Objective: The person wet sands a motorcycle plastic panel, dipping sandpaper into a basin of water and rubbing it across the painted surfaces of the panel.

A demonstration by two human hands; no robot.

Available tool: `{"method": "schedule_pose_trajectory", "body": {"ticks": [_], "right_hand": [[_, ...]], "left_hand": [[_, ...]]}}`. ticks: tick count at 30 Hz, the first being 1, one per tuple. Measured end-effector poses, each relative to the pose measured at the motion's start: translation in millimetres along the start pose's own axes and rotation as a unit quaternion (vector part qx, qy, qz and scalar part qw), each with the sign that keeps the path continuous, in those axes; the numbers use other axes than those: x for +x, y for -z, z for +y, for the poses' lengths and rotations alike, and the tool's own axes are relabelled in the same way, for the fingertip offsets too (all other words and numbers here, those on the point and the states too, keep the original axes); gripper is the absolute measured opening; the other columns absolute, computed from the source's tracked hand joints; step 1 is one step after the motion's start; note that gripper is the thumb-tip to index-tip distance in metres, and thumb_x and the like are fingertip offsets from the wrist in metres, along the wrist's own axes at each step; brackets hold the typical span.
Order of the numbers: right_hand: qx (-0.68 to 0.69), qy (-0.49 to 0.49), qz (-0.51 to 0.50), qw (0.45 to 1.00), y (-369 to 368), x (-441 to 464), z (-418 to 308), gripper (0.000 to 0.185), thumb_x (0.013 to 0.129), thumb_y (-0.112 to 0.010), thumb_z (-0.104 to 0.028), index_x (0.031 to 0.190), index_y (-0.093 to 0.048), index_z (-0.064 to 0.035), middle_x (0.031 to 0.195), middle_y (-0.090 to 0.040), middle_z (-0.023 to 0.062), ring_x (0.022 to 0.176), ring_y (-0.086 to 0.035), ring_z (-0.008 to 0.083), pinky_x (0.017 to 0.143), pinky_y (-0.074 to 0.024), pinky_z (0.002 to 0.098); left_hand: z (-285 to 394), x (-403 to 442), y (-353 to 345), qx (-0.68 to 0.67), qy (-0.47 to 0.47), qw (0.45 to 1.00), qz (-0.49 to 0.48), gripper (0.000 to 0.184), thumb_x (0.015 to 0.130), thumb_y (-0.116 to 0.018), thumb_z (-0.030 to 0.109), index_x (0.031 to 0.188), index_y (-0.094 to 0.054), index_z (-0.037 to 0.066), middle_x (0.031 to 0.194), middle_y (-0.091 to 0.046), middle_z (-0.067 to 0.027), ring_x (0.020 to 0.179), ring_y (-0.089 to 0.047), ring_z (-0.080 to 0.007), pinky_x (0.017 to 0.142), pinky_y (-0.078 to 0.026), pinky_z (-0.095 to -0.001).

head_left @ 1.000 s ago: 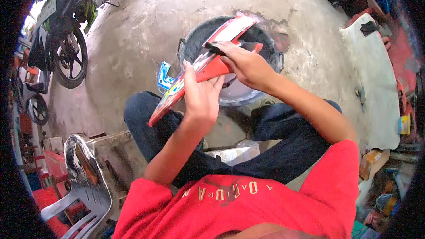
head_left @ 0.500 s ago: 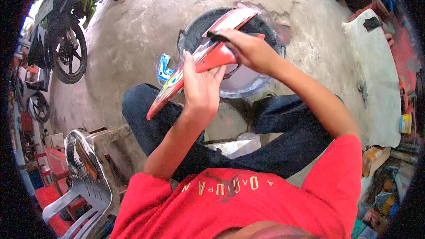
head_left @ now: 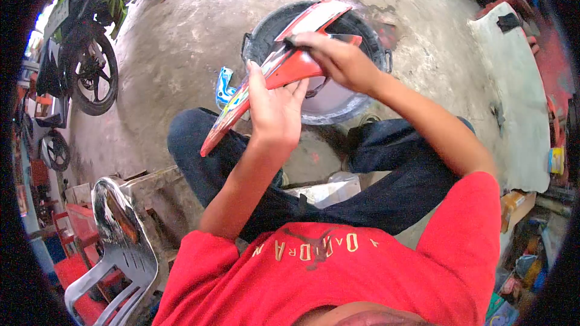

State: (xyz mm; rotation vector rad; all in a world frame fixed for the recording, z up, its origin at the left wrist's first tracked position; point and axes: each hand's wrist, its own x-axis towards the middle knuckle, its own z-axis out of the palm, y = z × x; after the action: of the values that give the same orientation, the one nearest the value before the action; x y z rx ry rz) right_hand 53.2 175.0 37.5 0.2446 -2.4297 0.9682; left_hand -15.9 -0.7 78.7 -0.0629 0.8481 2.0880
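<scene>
A red and white motorcycle body panel [head_left: 290, 70], with patches of bare, multicoloured layers, lies tilted over a dark round tub [head_left: 254, 35]. My left hand [head_left: 275, 105] holds the panel from beneath, thumb along its near edge, fingers under it. Pressed on the panel's upper face is my right hand [head_left: 344, 63], its fingers bent over a small black piece [head_left: 289, 42] that looks like sandpaper. Part of that piece is hidden under the fingers. Cloudy liquid [head_left: 335, 102] shows in the tub below the panel.
A blue and white part [head_left: 224, 86] lies on the concrete floor left of the tub. A motorcycle [head_left: 93, 54] stands at upper left, a grey plastic chair [head_left: 124, 247] at lower left. On the right is a long pale panel [head_left: 513, 96] with a dark cloth [head_left: 508, 22] on it.
My right hand and the black piece have shifted slightly left and up along the panel. The whole view has tilted a little; my left hand keeps its hold.
</scene>
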Motion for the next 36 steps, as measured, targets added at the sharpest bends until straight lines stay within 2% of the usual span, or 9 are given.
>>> {"method": "schedule_pose_trajectory", "body": {"ticks": [2,8,14,20,22,27,30,31,36], "right_hand": [[-0.079,-0.145,-0.006,0.986,10,3,5,0.034,0.101,-0.05,-0.011,0.134,-0.055,-0.0033,0.124,-0.063,0.0216,0.113,-0.064,0.0343,0.096,-0.0495,0.0377],[-0.046,0.03,-0.013,0.998,-10,3,-19,0.038,0.099,-0.052,-0.004,0.136,-0.053,-0.0028,0.14,-0.054,0.0197,0.133,-0.051,0.0335,0.112,-0.0393,0.0399],[-0.065,-0.062,0.033,0.995,-11,0,-1,0.038,0.099,-0.051,-0.013,0.136,-0.053,-0.0039,0.136,-0.056,0.0222,0.129,-0.053,0.0372,0.107,-0.0435,0.0436],[-0.036,0.047,-0.004,0.998,-10,2,-12,0.04,0.096,-0.055,-0.011,0.136,-0.053,-0.0062,0.134,-0.058,0.0206,0.126,-0.055,0.0361,0.106,-0.0441,0.0438],[-0.052,-0.068,0.008,0.996,-3,5,-2,0.042,0.096,-0.055,-0.012,0.138,-0.052,-0.0069,0.131,-0.06,0.02,0.12,-0.059,0.0358,0.102,-0.0467,0.0443],[-0.062,0.057,-0.033,0.996,-2,5,-30,0.04,0.098,-0.051,-0.005,0.138,-0.052,-0.0042,0.134,-0.058,0.021,0.126,-0.055,0.0354,0.103,-0.0457,0.0372],[0.003,-0.102,-0.002,0.995,6,4,-1,0.041,0.097,-0.053,-0.003,0.138,-0.052,-0.0041,0.135,-0.058,0.0204,0.127,-0.055,0.0361,0.106,-0.0442,0.0383],[0.04,-0.279,-0.021,0.959,15,12,-13,0.043,0.095,-0.054,-0.001,0.138,-0.053,-0.0046,0.136,-0.057,0.0198,0.127,-0.055,0.0364,0.108,-0.0427,0.0393],[-0.066,0.073,-0.012,0.995,-16,2,-33,0.04,0.097,-0.051,-0.009,0.136,-0.053,-0.0021,0.132,-0.059,0.02,0.126,-0.056,0.0373,0.108,-0.0439,0.0425]], "left_hand": [[0,1,0,-0.001,-0.005,1.0,0.001,0.064,0.106,-0.027,0.051,0.14,-0.041,-0.001,0.142,-0.05,-0.0183,0.136,-0.047,-0.0315,0.118,-0.03,-0.0486],[1,2,2,-0.024,-0.007,1.0,0.008,0.064,0.106,-0.028,0.052,0.139,-0.042,-0.001,0.143,-0.049,-0.0182,0.137,-0.044,-0.0326,0.118,-0.03,-0.0491],[0,3,2,-0.019,-0.001,1.0,0.007,0.064,0.105,-0.028,0.052,0.139,-0.042,0.0,0.141,-0.05,-0.0179,0.134,-0.046,-0.0324,0.118,-0.029,-0.0492],[0,3,3,-0.019,0.009,1.0,0.017,0.066,0.106,-0.025,0.053,0.139,-0.042,-0.002,0.143,-0.049,-0.019,0.136,-0.045,-0.033,0.118,-0.03,-0.0477],[0,2,1,-0.005,-0.006,1.0,0.011,0.067,0.106,-0.025,0.054,0.139,-0.043,-0.001,0.143,-0.05,-0.0184,0.134,-0.047,-0.0325,0.117,-0.032,-0.0479],[1,1,0,-0.013,0.003,1.0,-0.002,0.069,0.105,-0.024,0.055,0.143,-0.038,-0.002,0.145,-0.047,-0.0182,0.14,-0.041,-0.0314,0.12,-0.025,-0.0481],[0,1,3,0.008,-0.006,1.0,-0.011,0.071,0.105,-0.024,0.057,0.143,-0.038,-0.001,0.146,-0.047,-0.0176,0.141,-0.04,-0.0316,0.12,-0.025,-0.0479],[0,1,3,0.007,-0.006,1.0,-0.016,0.072,0.104,-0.023,0.058,0.144,-0.037,-0.001,0.146,-0.047,-0.0176,0.14,-0.04,-0.032,0.12,-0.024,-0.0481],[1,0,-2,-0.013,-0.004,1.0,-0.002,0.07,0.105,-0.022,0.056,0.143,-0.038,-0.001,0.145,-0.047,-0.0186,0.139,-0.042,-0.0319,0.12,-0.026,-0.0479]]}}
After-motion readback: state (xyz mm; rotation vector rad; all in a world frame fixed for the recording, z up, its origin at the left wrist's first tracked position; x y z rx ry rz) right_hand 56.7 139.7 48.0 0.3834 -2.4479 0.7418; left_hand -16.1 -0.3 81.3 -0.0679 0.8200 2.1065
